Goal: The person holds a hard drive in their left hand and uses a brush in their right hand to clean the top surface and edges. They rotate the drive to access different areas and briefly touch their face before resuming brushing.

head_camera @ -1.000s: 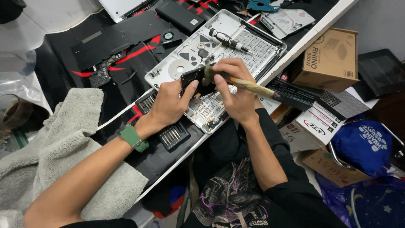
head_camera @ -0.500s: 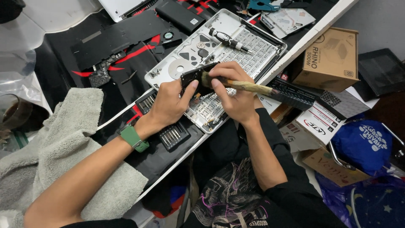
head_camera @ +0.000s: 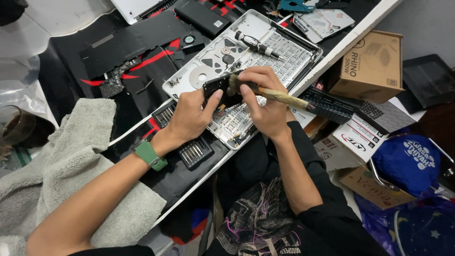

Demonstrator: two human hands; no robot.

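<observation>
Lying at far left: a grey towel (head_camera: 71,161), bunched on the desk edge.
Bit tray: a black rack of screwdriver bits (head_camera: 194,152), just beside the left wrist.
Left hand (head_camera: 192,116): fingers pinching the lower edge of a small black part (head_camera: 219,87), held above the laptop shell.
Laptop shell (head_camera: 303,50): silver, opened, a screwdriver (head_camera: 256,45) resting inside.
Right hand (head_camera: 265,102): closed around a wooden-handled brush (head_camera: 279,96), its tip touching the black part.
Far right: a cardboard box (head_camera: 372,66).
</observation>
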